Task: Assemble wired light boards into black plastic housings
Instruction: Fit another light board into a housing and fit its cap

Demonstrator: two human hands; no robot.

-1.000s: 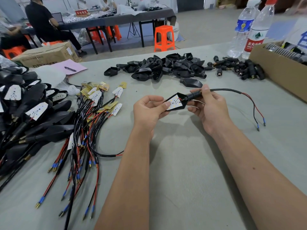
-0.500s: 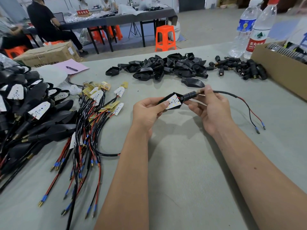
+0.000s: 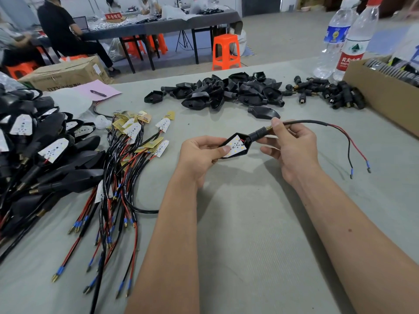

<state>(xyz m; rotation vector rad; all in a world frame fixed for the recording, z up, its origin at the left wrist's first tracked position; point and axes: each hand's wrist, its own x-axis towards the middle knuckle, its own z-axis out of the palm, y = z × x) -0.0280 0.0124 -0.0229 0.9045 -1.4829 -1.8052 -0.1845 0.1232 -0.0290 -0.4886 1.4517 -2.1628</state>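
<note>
The light board (image 3: 235,146), white with small yellow dots, sits inside a black housing (image 3: 246,141) that we hold up above the grey worktop (image 3: 249,223). Our left hand (image 3: 203,155) pinches the pointed end of the housing between thumb and curled fingers, the thumb pressing on the board's edge. Our right hand (image 3: 292,147) pinches the brass-tipped stem and the black cable (image 3: 317,122) just where it leaves the housing; the cable arcs to the right and splits into a red and a black wire (image 3: 353,150) with blue-sleeved ends hanging free. Beyond our hands lies a heap of empty housings (image 3: 226,91), with a pile of connectors (image 3: 328,94) beside two water bottles (image 3: 344,39) and a cardboard box (image 3: 385,96). To the left lie loose wired boards (image 3: 136,137) and finished units (image 3: 45,155).
</note>
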